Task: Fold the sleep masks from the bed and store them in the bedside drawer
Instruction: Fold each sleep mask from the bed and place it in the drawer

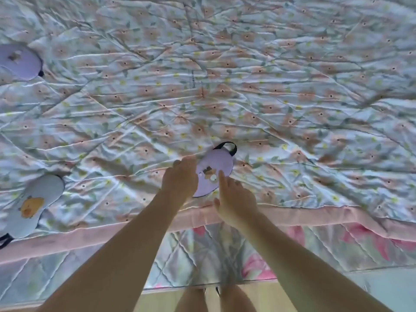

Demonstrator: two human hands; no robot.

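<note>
Both bare forearms reach from the lower edge of the view up over the near edge of the bed. Left hand [180,176], back toward the camera, lies on the left half of a lilac oval fabric sleep mask [213,170] printed with a small brown bear; whether its fingers curl round the mask edge cannot be told. Right hand [234,199] sits just beside it, its straight forefinger touching the lower right part of the same mask, the other fingers loosely spread. The 2 hands are close together, with the mask between them. A black elastic strap [227,146] loops out from the far end of this mask. It rests on a crumpled pale-blue quilt with peach flowers [247,86], near the pink border band [90,235] of the quilt. 2 more masks lie well apart at the left: a pale-blue fabric sleep mask with an orange chick [33,203] near the border, and a second lilac sleep mask [20,61] farther up the bed.
</note>
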